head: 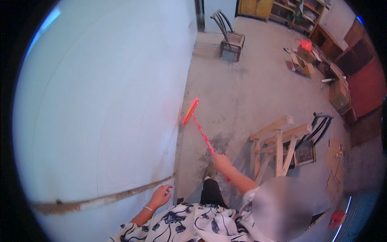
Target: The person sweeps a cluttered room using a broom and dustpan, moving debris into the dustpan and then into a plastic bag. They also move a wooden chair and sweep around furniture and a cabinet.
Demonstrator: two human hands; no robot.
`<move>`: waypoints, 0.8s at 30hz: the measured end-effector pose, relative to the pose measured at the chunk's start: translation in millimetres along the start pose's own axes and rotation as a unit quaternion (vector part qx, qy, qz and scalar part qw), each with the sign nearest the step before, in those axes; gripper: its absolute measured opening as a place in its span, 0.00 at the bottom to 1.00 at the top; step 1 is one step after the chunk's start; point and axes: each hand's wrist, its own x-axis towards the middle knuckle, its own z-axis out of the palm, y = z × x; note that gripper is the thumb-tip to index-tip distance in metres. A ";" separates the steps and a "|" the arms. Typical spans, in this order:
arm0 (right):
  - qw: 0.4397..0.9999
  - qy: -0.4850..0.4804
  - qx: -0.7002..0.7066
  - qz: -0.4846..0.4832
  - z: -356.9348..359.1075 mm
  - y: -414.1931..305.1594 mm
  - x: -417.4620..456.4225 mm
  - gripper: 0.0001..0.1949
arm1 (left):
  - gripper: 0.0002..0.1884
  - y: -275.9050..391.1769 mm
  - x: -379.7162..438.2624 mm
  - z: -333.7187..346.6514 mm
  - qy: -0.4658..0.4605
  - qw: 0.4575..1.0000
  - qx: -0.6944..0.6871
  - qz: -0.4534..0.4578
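Note:
My right hand [222, 163] is closed around the handle of a red long-handled brush [203, 131], held out ahead of me. Its orange-red head [191, 111] points toward the foot of a pale wall [121, 99]; whether it touches the wall or floor I cannot tell. At my lower left, my left hand [161, 196] holds nothing, its fingers loosely bent. That hand is nearest the lower wall, close to a brown, rough-edged strip [112, 198].
Wooden trestles [278, 142] and a chair [305, 151] stand to my right. Farther ahead is another chair [232, 40] near the wall. Cardboard boxes [338, 93] and loose items line the right side, with shelves [294, 15] behind. A blurred round patch covers the lower right.

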 end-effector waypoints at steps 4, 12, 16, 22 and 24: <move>0.999 -0.035 0.024 0.023 -131.8 12.2 -62.5 0.22 | 0.14 36.8 87.0 -26.0 0.017 0.998 -0.067 -0.009; 0.979 -0.125 -0.139 -0.081 -237.7 31.9 24.6 0.26 | 0.14 75.7 211.7 -37.0 -0.027 0.997 -0.074 -0.020; 0.982 -0.091 -0.150 -0.075 -203.8 64.2 172.5 0.22 | 0.13 96.9 282.7 -59.9 0.005 0.998 -0.055 0.017; 0.993 -0.093 -0.068 -0.007 -211.2 73.3 337.9 0.18 | 0.13 88.3 371.6 -101.1 0.020 0.999 -0.038 -0.024; 0.996 -0.080 -0.049 0.007 -235.0 84.3 368.7 0.17 | 0.13 85.1 409.4 -124.7 0.032 0.998 -0.044 -0.043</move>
